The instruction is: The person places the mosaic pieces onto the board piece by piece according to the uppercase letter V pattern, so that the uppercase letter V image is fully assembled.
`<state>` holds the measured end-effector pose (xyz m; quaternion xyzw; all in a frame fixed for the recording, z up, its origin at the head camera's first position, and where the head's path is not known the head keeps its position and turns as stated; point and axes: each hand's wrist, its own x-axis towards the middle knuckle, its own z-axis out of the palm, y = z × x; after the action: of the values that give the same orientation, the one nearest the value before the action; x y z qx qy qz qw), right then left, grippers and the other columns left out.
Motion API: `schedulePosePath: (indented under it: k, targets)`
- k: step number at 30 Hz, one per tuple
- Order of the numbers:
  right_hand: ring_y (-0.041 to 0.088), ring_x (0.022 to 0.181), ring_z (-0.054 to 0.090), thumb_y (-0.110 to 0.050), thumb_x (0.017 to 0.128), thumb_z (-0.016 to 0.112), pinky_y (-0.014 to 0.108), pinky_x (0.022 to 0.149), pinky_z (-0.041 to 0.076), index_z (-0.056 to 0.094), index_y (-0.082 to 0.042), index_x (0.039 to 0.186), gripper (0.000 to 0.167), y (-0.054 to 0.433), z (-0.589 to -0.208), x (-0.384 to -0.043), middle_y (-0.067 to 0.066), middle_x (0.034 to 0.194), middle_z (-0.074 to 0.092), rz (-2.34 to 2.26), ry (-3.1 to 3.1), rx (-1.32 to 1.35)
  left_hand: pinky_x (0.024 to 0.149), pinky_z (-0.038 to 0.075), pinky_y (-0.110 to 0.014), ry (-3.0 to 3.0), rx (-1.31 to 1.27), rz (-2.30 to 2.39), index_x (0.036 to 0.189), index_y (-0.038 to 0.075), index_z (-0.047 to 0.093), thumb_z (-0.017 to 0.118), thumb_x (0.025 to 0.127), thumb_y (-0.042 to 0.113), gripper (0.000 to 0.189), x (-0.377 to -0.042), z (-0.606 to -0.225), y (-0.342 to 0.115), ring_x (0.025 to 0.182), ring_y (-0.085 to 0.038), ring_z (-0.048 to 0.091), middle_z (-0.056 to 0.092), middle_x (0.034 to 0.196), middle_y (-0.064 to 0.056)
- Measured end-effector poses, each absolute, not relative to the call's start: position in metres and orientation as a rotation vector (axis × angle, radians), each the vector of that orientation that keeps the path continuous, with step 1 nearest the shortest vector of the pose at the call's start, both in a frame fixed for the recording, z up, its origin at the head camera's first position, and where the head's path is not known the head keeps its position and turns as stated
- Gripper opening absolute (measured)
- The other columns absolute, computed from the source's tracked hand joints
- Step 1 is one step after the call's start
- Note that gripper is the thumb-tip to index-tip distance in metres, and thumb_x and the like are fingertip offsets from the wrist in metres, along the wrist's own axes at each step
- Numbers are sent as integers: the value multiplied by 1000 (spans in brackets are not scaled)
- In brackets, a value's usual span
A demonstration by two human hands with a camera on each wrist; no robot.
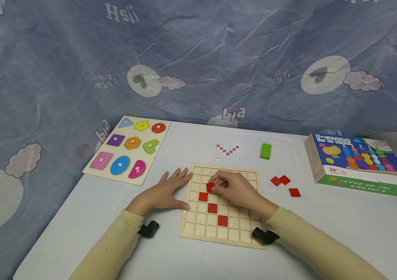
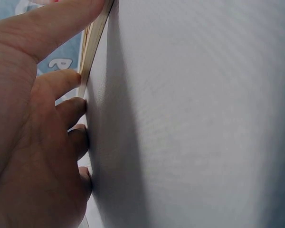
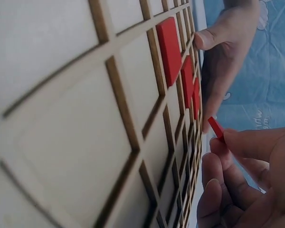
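A wooden grid board [image 1: 200, 229] lies on the white table, with three red square tiles [image 1: 212, 208] set in its cells along a diagonal. Between thumb and fingers my right hand [image 1: 233, 188] pinches another red tile [image 1: 210, 187], tilted, over the board's upper left part; the right wrist view shows this pinched tile [image 3: 215, 128] raised off the grid. My left hand [image 1: 165, 194] lies with spread fingers at the board's left edge, thumb and a fingertip touching it. In the left wrist view the left thumb [image 2: 52, 28] rests against the board's side.
Loose red tiles [image 1: 294, 192] lie right of the board. Behind it are a pattern card [image 1: 228, 149] with red squares in a V and a green block [image 1: 266, 151]. A shape puzzle [image 1: 156, 146] lies at the left, a toy box [image 1: 359, 163] at the right.
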<state>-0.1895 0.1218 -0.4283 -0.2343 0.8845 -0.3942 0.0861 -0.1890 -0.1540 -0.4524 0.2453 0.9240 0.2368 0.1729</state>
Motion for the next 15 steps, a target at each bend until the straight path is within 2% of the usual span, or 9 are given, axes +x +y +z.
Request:
schedulePosePath:
  k: [15]
  targets:
    - [8,70,60,-17,94,74,28,69,51,73,-21,105,12,95,-437,-197,-14,81,67,-1111,2654,-729,124,-5,-53,2616,701,666,163,20,26,83,78,54,108,-188,-450,-155,157,-26,1,14,170,-4]
